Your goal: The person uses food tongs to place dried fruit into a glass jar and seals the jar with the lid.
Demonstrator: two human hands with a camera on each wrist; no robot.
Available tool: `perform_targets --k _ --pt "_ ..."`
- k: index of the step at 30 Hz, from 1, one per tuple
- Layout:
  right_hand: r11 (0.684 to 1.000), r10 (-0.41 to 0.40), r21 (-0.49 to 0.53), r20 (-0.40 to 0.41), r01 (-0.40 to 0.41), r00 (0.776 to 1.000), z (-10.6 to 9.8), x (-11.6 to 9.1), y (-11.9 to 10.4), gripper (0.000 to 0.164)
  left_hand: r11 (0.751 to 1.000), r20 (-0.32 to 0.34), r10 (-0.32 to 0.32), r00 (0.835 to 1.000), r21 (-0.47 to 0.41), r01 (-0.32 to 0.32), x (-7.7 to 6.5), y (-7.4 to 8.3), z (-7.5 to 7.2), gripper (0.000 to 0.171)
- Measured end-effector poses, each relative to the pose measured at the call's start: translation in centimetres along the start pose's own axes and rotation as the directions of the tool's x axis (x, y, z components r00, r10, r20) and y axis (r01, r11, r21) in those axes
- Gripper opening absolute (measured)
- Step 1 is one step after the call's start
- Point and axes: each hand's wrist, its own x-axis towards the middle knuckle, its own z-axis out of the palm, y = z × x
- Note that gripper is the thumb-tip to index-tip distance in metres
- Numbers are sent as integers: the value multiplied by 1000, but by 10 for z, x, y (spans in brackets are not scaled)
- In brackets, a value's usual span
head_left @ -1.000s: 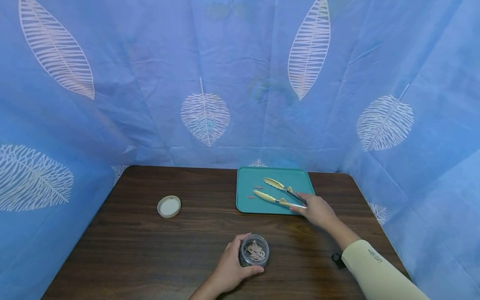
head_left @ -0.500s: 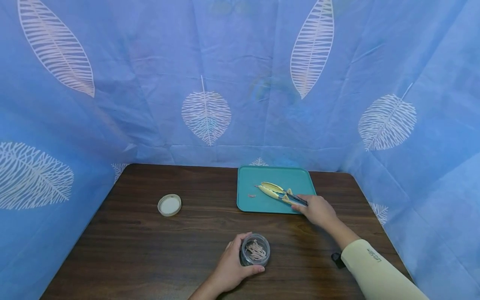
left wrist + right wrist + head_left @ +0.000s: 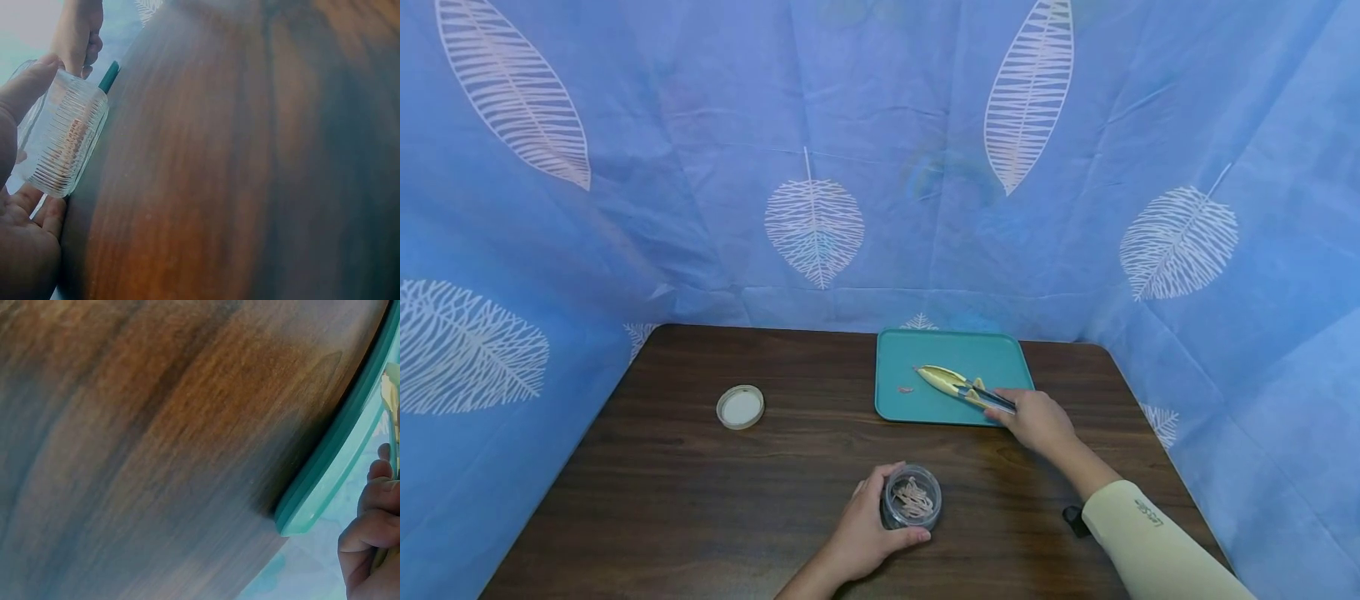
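Note:
My left hand [image 3: 871, 533] grips a clear jar [image 3: 936, 510] on the table, thumb on the near side and fingers round the far side. Thin, pale pinkish strips [image 3: 913, 498] lie inside it. In the left wrist view the jar's ribbed glass wall [image 3: 75, 119] shows. My right hand [image 3: 1037, 421] holds tongs [image 3: 942, 380] with pale yellow heads by their metal arms, low over a teal tray [image 3: 996, 354]. The tong heads are pressed together, a bit of pink showing right at their tips. Another small pink strip [image 3: 905, 390] lies on the tray, left of the tongs.
A round lid [image 3: 741, 407] with a white inside lies on the dark wooden table [image 3: 662, 492], left of the tray. Blue cloth [image 3: 700, 208] with white leaf prints hangs behind and beside the table. The tray stands near the table's back edge.
The tong heads, spread apart a second ago, have come together over the farther pink strip, which they now mostly cover. The left hand and jar stay put.

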Motion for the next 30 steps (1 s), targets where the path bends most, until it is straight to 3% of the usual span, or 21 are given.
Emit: perform_targets --k 15,30 --pt "1000 -25 -17 -11 25 1000 -4 -7 4 60 1000 6 4 1000 -13 -4 0 -1 -1 96" --pt "998 -66 -16 -90 65 994 -8 -23 21 58 1000 3 30 1000 8 -30 -1 1 -2 96"
